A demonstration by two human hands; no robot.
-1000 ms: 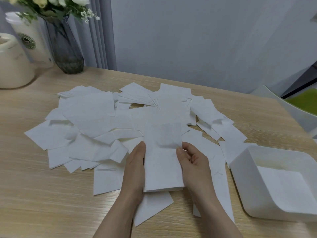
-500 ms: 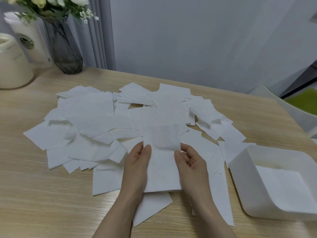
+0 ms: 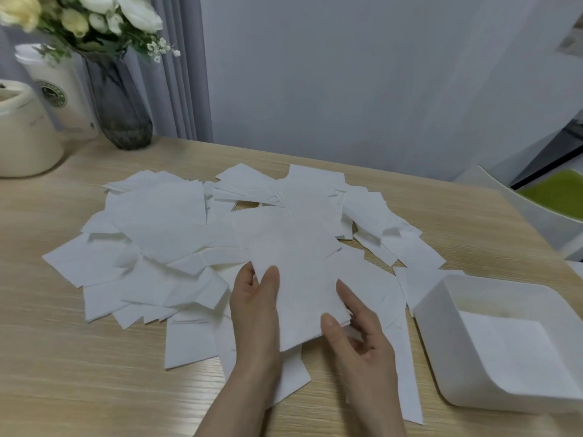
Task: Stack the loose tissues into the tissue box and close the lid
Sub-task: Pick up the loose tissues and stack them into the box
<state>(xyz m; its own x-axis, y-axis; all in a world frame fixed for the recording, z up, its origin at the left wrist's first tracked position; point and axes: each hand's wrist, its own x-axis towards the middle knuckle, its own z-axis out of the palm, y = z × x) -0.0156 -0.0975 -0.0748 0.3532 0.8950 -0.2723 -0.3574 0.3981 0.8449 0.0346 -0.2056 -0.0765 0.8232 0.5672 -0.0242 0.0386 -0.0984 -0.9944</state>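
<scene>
— What are you holding right now?

— I'm holding a small stack of tissues (image 3: 303, 298) between both hands, just above the table (image 3: 63, 357). My left hand (image 3: 255, 313) is gripping its left edge, thumb lying on top, fingers underneath. My right hand (image 3: 356, 335) is pinching the near right corner, thumb on top.

— How are they handling?

— I'm judging them very light, soft and floppy. Holding two opposite edges is keeping the sheets flat and together; a one-handed pinch would probably let them droop and fan apart.

— And where are they going?

— The tissue box (image 3: 441, 342) is sitting open just to my right, a few sheets already lying inside. I can't see any lid. Beyond my hands, the loose tissues (image 3: 164, 228) are sprawling across the table, overlapping at all angles, so plenty is left.
</scene>
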